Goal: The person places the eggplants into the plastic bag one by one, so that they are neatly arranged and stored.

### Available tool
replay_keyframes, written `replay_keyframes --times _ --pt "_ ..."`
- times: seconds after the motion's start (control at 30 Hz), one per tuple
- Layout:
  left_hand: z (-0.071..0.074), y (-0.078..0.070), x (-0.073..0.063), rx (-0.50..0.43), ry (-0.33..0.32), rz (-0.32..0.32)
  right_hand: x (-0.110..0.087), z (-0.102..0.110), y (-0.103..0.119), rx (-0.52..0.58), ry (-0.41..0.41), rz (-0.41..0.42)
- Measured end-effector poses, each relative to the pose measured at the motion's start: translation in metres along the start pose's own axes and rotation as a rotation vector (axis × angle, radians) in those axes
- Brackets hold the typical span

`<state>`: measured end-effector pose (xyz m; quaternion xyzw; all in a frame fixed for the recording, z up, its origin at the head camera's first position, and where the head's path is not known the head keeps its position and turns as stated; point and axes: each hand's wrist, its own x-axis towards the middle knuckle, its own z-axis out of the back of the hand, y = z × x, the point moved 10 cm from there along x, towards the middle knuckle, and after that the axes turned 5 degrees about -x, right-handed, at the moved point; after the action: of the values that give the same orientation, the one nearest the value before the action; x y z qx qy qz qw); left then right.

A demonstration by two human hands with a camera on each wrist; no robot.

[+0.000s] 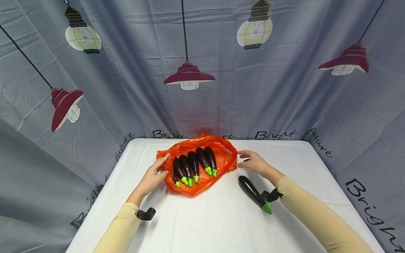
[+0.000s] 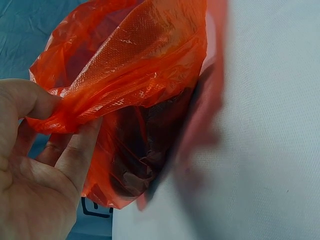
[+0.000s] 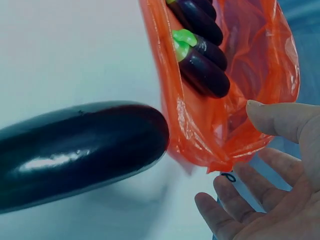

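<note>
An orange-red plastic bag [image 1: 224, 165] lies spread with its mouth open near the back of the table, several dark eggplants [image 1: 193, 163] with green stems inside. My left hand [image 1: 154, 179] holds the bag's left edge; in the left wrist view the thumb and fingers [image 2: 80, 152] pinch the gathered plastic. At the bag's right edge is my right hand [image 1: 254, 163], its thumb and fingers spread apart on either side of the rim in the right wrist view. One larger eggplant [image 1: 251, 189] lies outside the bag, below the right hand.
A white cloth covers the table [image 1: 202, 228]. Behind and at both sides hangs a grey-blue curtain [image 1: 139, 88] printed with lamps and lettering. Each wrist wears a small black camera, the right one [image 1: 271, 195] close above the loose eggplant.
</note>
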<state>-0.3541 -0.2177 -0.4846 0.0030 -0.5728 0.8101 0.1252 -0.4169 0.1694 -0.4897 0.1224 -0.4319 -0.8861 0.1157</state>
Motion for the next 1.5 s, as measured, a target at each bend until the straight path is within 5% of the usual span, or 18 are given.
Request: replay_keyframes --times 1.5 --pt "-0.003 0.000 0.000 -0.022 -0.008 -0.011 -0.061 -0.004 -0.034 -0.195 0.130 -0.016"
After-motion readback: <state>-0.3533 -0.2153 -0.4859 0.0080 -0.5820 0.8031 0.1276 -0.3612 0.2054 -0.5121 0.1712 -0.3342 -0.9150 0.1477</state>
